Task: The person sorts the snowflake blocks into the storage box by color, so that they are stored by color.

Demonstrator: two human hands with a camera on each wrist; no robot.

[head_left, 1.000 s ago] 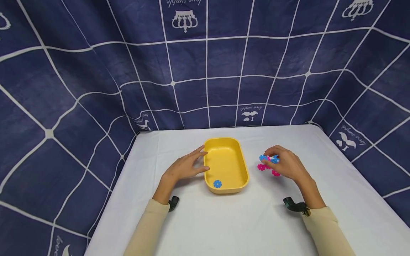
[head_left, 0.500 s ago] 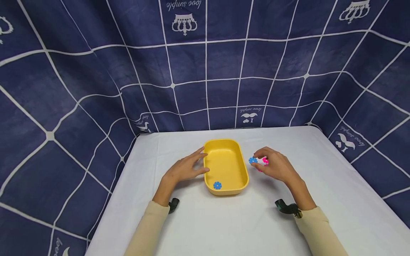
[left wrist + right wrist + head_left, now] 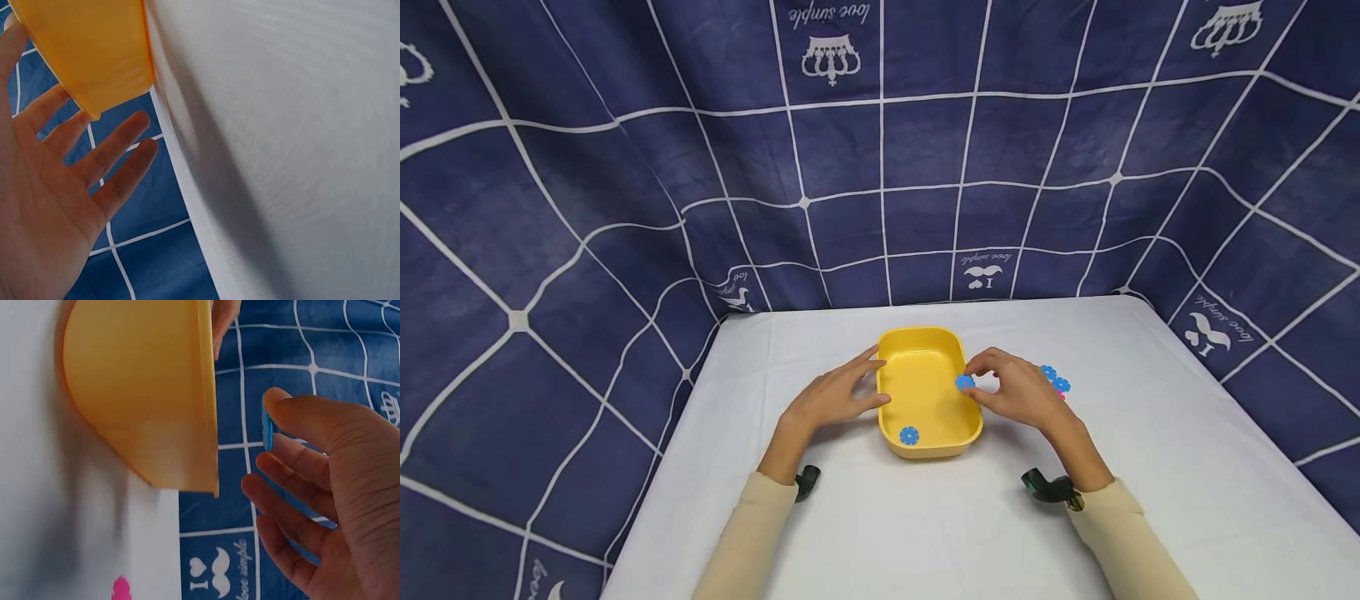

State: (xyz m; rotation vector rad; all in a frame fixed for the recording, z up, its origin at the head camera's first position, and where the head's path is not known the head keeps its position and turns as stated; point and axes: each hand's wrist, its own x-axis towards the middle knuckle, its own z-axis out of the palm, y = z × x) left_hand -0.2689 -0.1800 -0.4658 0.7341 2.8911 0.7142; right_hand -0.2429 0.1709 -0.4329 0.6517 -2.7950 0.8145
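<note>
A yellow rectangular tray (image 3: 922, 360) stands on the white table. One blue notched plastic disc (image 3: 909, 436), like a snowflake building piece, lies inside at its near left corner. My right hand (image 3: 1024, 393) pinches a second blue notched disc (image 3: 964, 382) between thumb and index finger, over the tray's right rim in the head view. Edge-on, that held disc (image 3: 267, 428) shows in the right wrist view, above rim height. My left hand (image 3: 829, 394) is at the tray's left side, fingers spread, thumb and fingertips at the rim. In the left wrist view its fingers (image 3: 109, 153) look relaxed.
Several more notched discs (image 3: 1060, 384), blue and pink, lie on the table beyond the right hand, partly hidden by it. A pink disc (image 3: 121, 589) also shows in the right wrist view. Dark blue curtains (image 3: 925, 217) with white lines enclose the table's back and sides.
My right hand has carried the blue disc left from the pile to the tray's right rim, uncovering discs behind it. The left hand has stayed at the tray.
</note>
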